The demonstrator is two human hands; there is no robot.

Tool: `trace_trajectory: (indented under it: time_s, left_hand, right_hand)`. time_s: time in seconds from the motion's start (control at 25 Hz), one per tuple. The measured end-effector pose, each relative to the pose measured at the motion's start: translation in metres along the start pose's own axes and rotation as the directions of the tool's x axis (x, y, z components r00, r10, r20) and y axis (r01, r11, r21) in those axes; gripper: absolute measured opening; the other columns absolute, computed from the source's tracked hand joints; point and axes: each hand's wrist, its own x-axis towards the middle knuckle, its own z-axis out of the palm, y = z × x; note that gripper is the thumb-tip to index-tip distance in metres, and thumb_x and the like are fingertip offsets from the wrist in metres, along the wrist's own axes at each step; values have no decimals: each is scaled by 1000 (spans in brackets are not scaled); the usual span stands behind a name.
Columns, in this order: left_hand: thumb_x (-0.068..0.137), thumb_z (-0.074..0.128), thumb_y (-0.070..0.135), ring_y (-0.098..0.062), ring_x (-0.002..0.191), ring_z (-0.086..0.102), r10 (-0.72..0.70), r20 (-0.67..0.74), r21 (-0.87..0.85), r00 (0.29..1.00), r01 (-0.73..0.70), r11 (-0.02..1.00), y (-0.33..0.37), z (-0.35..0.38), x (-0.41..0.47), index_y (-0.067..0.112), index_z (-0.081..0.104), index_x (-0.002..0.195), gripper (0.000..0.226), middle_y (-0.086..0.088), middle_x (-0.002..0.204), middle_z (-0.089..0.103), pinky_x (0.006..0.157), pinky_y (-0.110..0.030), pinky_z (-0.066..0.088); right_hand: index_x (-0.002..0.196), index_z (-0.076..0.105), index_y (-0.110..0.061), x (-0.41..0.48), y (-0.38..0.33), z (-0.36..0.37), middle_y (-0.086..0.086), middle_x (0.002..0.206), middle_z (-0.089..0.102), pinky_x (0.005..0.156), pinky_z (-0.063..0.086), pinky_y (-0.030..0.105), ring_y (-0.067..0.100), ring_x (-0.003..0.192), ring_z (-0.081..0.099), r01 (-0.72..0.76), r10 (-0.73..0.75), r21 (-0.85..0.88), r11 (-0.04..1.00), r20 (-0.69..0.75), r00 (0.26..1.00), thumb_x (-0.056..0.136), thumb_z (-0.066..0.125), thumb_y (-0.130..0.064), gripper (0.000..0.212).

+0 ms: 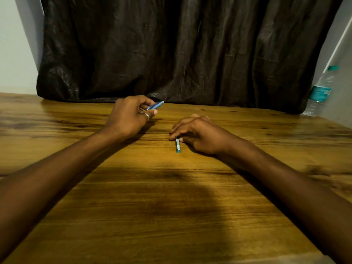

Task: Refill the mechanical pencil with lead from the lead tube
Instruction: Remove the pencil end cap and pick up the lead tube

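A dark, creased curtain (190, 50) hangs across the far side, its hem meeting the back edge of the wooden surface (152, 206) that carries everything. Both my bare forearms reach forward over the wood. A clear water bottle (321, 91) with a teal cap and label stands at the far right, beside the curtain's edge.

My left hand (126, 116) sits near the back of the surface, fingers curled closed around the blue mechanical pencil (155, 105); one end of the pencil sticks out past my fingertips toward the right, and a ring shows on one finger. My right hand (198, 134) rests lower and to the right, well apart from the left, palm down, fingertips pinched together on the far end of the small blue lead tube (178, 146). The tube lies flat on the wood, its near end pointing back toward me.
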Motion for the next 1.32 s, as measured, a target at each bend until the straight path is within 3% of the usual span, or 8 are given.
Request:
trace_trajectory:
  time_s: [0.12, 0.32, 0.56, 0.64, 0.72, 0.88, 1.16, 1.32]
  left_hand:
    - [92, 72, 23, -4, 84, 63, 16, 2, 6, 1000, -16, 1000, 1, 2, 0, 16, 70, 121, 30, 8, 100, 67, 64, -12, 40]
    - [93, 70, 25, 4, 80, 60, 20, 17, -53, 1000, -19, 998, 4, 2, 0, 21, 68, 120, 27, 20, 90, 61, 64, -10, 40]
    - [99, 61, 29, 16, 79, 60, 16, 87, -132, 996, -4, 991, 6, 3, 1, 28, 62, 117, 18, 12, 97, 71, 64, -6, 43]
    - [99, 60, 32, 7, 87, 64, 7, 131, -171, 991, 15, 985, 9, 5, 1, 29, 59, 116, 17, 10, 99, 73, 75, -21, 51]
    - [94, 67, 38, 1, 85, 68, -2, 175, -209, 985, 39, 977, 14, 5, -1, 29, 58, 120, 29, 9, 99, 73, 72, -29, 55]
    - [80, 84, 29, 12, 61, 62, 47, 230, -251, 972, 13, 968, 19, 8, -4, 25, 57, 127, 54, 10, 96, 76, 57, -13, 45]
    - [80, 84, 19, -1, 83, 74, 35, 211, -294, 977, 29, 956, 20, 12, -9, 28, 61, 121, 48, 8, 92, 78, 72, -24, 60]
    - [80, 84, 20, -1, 86, 75, 15, 215, -356, 976, 64, 932, 17, 14, -8, 24, 60, 125, 51, 15, 95, 78, 71, -16, 57]
  right_hand:
    - [107, 77, -23, 2, 2, -1, -9, 111, 73, 101, 44, 40, 8, 109, 62, 56, -57, 48, 997, 13, 998, 93, 68, -13, 20]
    - [103, 66, -33, 2, 4, 2, -17, 100, 64, 94, 46, 40, 6, 105, 52, -14, 13, 30, 999, 33, 999, 96, 63, -22, 14]
    - [98, 61, -38, 2, 4, -1, -17, 98, 62, 74, 45, 25, -2, 96, 54, -80, 107, 168, 983, -157, 982, 97, 61, -22, 16]
    - [100, 59, -35, 1, 3, -3, -16, 96, 62, 68, 45, 22, -2, 91, 57, -71, 111, 178, 981, -225, 968, 97, 59, -21, 14]
    - [103, 56, -32, 1, 2, -4, -14, 96, 61, 69, 47, 23, 1, 91, 58, -55, 98, 171, 984, -256, 962, 97, 59, -19, 15]
    - [103, 51, -31, 1, 0, -3, -13, 91, 60, 68, 48, 25, 1, 87, 58, -50, 98, 172, 984, -284, 954, 96, 60, -17, 18]
    - [102, 49, -33, 1, 0, -3, -12, 92, 62, 71, 52, 33, 4, 88, 60, -25, 82, 181, 983, -311, 947, 96, 60, -16, 21]
    - [101, 50, -33, 2, 1, -1, -15, 91, 60, 67, 48, 21, 1, 86, 58, -4, 60, 168, 986, -326, 944, 95, 61, -16, 22]
